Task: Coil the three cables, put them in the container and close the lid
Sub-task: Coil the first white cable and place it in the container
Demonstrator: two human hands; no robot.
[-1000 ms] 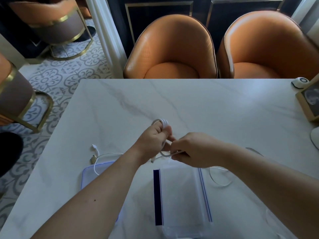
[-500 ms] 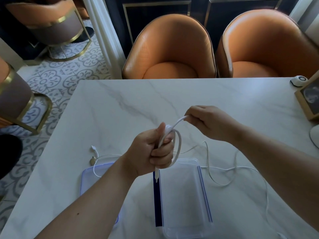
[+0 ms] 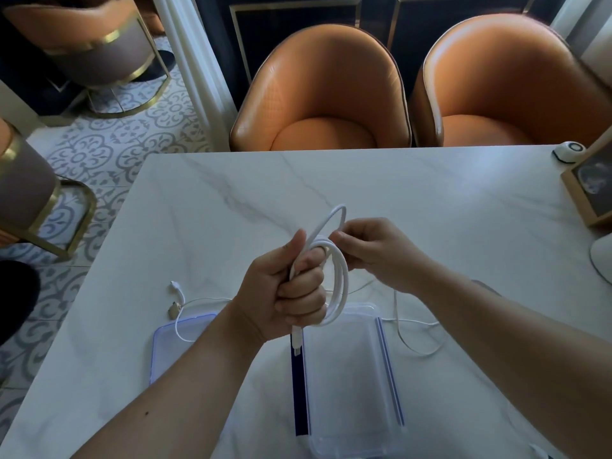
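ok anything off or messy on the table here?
Nothing damaged or spilled. A thin white cable trails loose over the lid, which lies off the container. Another sprawls to its right. Left hand holds the half-wound coil.

The counter (image 3: 430, 200) is white marble-look stone with grey veins, smooth with a soft sheen. The container (image 3: 351, 392) is clear plastic, glossy, with dark blue clips along its sides; the lid (image 3: 165, 352) beside it is translucent, blue-tinted plastic. The cable (image 3: 341, 286) is smooth white plastic, slightly shiny. The chairs (image 3: 324, 87) look like orange leather, smooth and catching the light; others show brushed gold metal trim. The floor (image 3: 109, 150) is patterned tile. The frame (image 3: 583, 197) at the right looks like pale wood.
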